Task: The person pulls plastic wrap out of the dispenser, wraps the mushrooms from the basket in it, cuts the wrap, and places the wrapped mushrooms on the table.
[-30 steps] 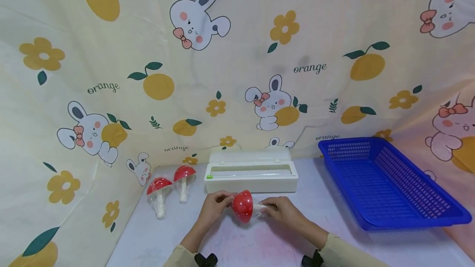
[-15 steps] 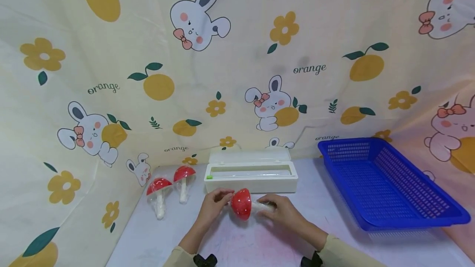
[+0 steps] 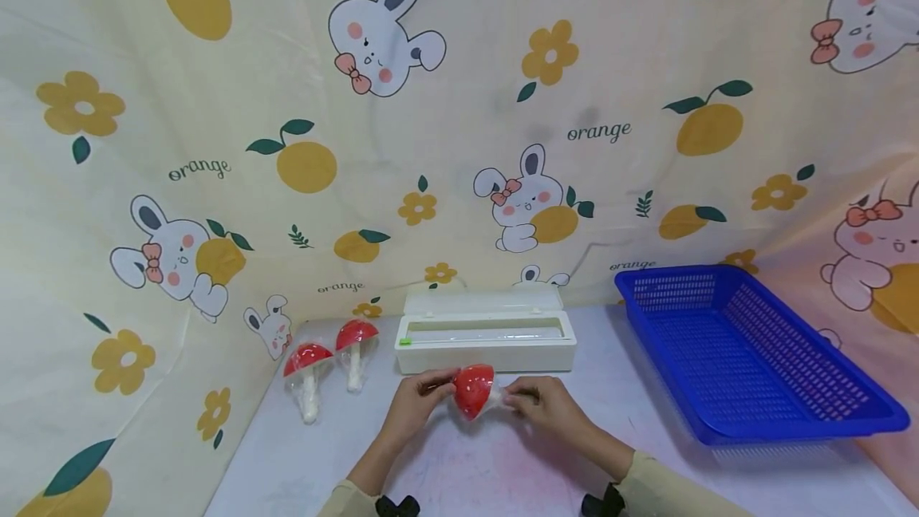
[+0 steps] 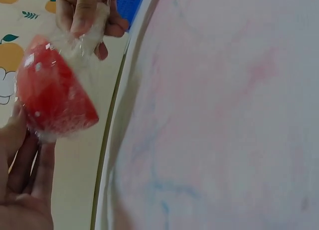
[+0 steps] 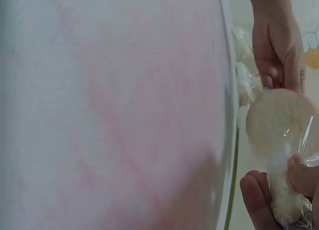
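A toy mushroom [image 3: 474, 391] with a white-spotted red cap and a pale stem is wrapped in clear film. It lies on its side between my hands, cap to the left. My left hand [image 3: 419, 405] pinches the top of the cap, thumb on one side and fingers on the other. The stem [image 5: 286, 190] is gripped between the thumb and fingers of my right hand [image 3: 549, 407]. Crinkled film gathers round the stem in the left wrist view. Just behind stands a white cling film dispenser [image 3: 487, 357] with its lid up.
Two more film-wrapped mushrooms lie at the left, one nearer [image 3: 309, 381] and one farther [image 3: 355, 353]. A blue plastic basket [image 3: 797, 431] stands at the right. A printed cloth [image 3: 459, 118] hangs behind the white table [image 3: 287, 477].
The mushroom turns in my hands: its stem swings into clear side view half a second ago, then back. My right fingers shift along the stem. My left hand stays at the cap.
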The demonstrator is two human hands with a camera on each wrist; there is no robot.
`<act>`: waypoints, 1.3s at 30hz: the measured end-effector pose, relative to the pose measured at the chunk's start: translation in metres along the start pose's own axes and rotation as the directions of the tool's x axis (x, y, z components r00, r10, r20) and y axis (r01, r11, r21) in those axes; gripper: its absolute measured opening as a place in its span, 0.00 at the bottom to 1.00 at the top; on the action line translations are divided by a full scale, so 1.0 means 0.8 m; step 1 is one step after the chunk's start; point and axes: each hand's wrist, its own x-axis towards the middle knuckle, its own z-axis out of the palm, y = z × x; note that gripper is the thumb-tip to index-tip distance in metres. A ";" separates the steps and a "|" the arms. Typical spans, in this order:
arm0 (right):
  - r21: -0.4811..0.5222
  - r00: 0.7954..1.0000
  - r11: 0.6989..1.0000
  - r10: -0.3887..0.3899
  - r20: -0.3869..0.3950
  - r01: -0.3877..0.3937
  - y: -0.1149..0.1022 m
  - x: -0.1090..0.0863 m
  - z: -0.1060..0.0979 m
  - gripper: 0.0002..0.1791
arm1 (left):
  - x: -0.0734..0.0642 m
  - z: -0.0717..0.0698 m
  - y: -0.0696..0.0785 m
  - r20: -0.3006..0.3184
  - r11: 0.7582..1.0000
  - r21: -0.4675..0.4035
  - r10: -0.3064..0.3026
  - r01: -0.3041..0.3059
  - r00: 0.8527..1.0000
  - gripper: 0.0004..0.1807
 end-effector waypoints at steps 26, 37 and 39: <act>-0.080 0.995 0.993 -0.087 -0.053 0.082 0.003 -0.003 0.004 0.21 | 0.000 -0.003 0.007 0.060 1.000 0.022 -0.016 0.015 0.998 0.33; -0.076 0.995 0.992 -0.103 0.005 0.103 0.009 -0.008 0.002 0.15 | -0.011 0.004 0.006 -0.011 0.988 0.145 -0.053 0.054 0.999 0.29; -0.084 0.994 0.991 -0.108 0.016 0.109 0.011 -0.008 0.002 0.15 | -0.011 0.005 0.008 -0.018 0.985 0.161 -0.058 0.061 0.998 0.29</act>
